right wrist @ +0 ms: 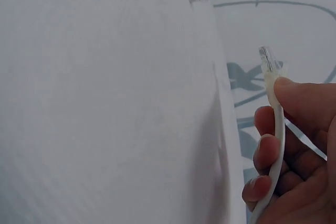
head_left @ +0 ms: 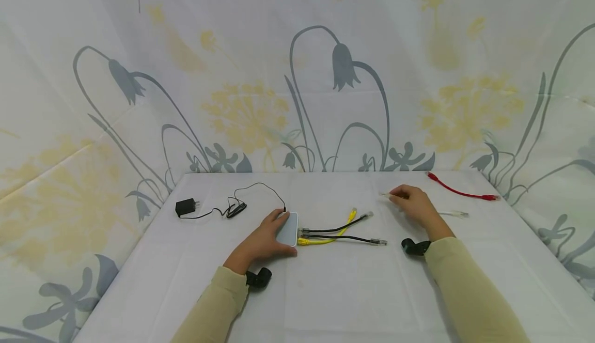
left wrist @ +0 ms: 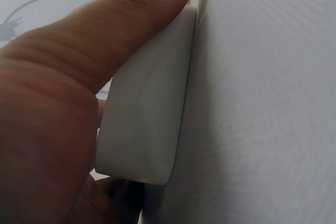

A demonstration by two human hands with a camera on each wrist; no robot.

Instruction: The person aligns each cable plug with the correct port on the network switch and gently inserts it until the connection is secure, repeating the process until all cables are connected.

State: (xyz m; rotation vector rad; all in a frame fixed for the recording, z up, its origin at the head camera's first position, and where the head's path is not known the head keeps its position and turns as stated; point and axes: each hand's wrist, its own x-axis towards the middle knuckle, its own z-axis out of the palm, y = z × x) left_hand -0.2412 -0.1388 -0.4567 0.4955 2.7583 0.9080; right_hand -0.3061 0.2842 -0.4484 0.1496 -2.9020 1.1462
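Note:
My left hand (head_left: 264,237) grips a small white network switch (head_left: 289,228) lying on the table, thumb along its near side and fingers at the far side. The left wrist view shows the thumb across the switch's plain side wall (left wrist: 147,108). Two black network cables (head_left: 346,237) and a yellow network cable (head_left: 325,242) run from its right side, their other ends loose. Farther right, my right hand (head_left: 415,206) pinches a white network cable (right wrist: 280,124) just behind its clear plug (right wrist: 269,60), raised off the table. The cable's other end (head_left: 457,214) shows beyond the wrist.
A black power adapter (head_left: 186,207) lies at the left, its thin cord (head_left: 236,209) leading to the switch's far edge. At the back right lies a red network cable (head_left: 457,192). A flower-printed curtain (head_left: 260,74) rises behind the white table (head_left: 325,296).

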